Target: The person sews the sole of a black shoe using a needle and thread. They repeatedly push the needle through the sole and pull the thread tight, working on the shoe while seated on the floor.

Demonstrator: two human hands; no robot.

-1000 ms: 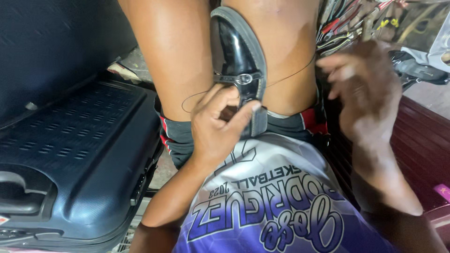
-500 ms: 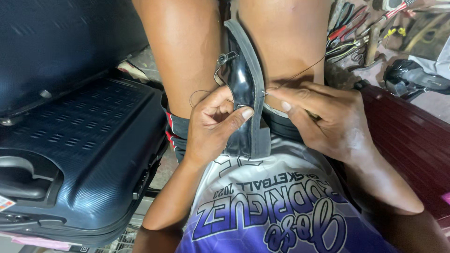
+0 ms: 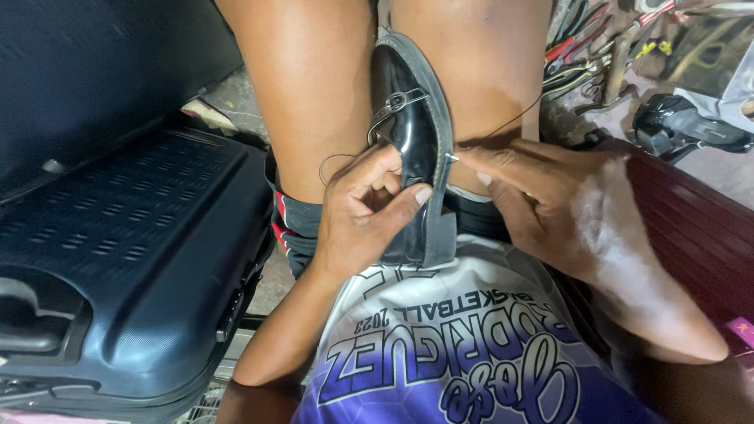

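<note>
A shoe (image 3: 416, 149) stands clamped between the knees, a suitcase (image 3: 118, 259) to its left, tools (image 3: 585, 55) behind right.

I have just one view. My camera sits on the person's head and looks straight down, very close, at the lap. The knees are at the top, and the shirt (image 3: 463, 353) fills the bottom edge.

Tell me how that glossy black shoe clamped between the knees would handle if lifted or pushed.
The glossy black patent shoe with a grey sole looks fairly stiff: its sole edge holds a clean curve while pinched between the knees. Its shiny upper is probably slippery, which may be why the left hand wraps it. The thin dark thread by the right hand looks limp and could snag.
</note>
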